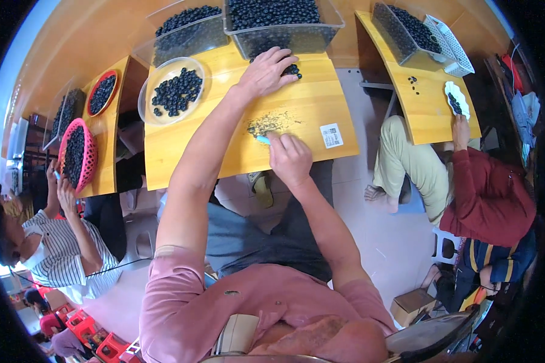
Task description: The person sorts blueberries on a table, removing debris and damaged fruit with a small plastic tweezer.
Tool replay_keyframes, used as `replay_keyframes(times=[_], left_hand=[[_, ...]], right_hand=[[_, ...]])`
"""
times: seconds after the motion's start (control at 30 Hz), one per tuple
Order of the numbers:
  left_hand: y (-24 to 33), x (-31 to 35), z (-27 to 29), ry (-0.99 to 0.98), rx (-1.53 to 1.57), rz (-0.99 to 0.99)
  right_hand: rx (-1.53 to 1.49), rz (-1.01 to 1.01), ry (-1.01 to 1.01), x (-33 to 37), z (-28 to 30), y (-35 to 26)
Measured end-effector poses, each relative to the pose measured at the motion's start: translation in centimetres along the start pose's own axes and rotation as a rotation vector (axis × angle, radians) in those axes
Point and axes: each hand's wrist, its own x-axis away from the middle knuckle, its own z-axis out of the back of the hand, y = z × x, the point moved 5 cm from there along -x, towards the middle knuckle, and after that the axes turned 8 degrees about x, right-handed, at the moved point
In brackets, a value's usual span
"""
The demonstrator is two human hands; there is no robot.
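Left hand (265, 72) bends low over dark round pieces (292, 71) just inside the tabletop's (224, 145) far edge, before a clear box (324, 40); cannot tell whether it grips any. Right hand (290, 158) is closed around a light-blue tool (263, 140) toward the near edge, its end at dark crumbs (266, 125); the low hold probably steadies it. Round tub (163, 69) sits by the far-left corner, seemingly for easy reach. Box and tub look plastic, see-through; pieces are glossy, bead-like; crumbs look dry, flaky on smooth yellow wood.
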Motion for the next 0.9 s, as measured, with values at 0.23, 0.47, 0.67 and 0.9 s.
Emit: replay_keyframes(times=[0.23, 0.47, 0.67, 0.9], left_hand=[[-1.5, -1.9, -5.0, -0.252, 0.0, 0.025], [-2.1, 1.8, -3.5, -0.23, -0.057, 0.139], [-0.8, 5.0, -0.3, -0.136, -0.043, 0.115], [-5.5, 6.0, 1.9, 0.096, -0.063, 0.236]], right_hand=[[-0.023, -0.02, 0.004, 0.5, -0.2, 0.5], [-0.029, -0.004, 0.042, 0.3, 0.2, 0.5], [-0.023, -0.011, 0.056, 0.5, 0.1, 0.7], [-0.035, 0.025, 0.07, -0.2, 0.4, -0.2]])
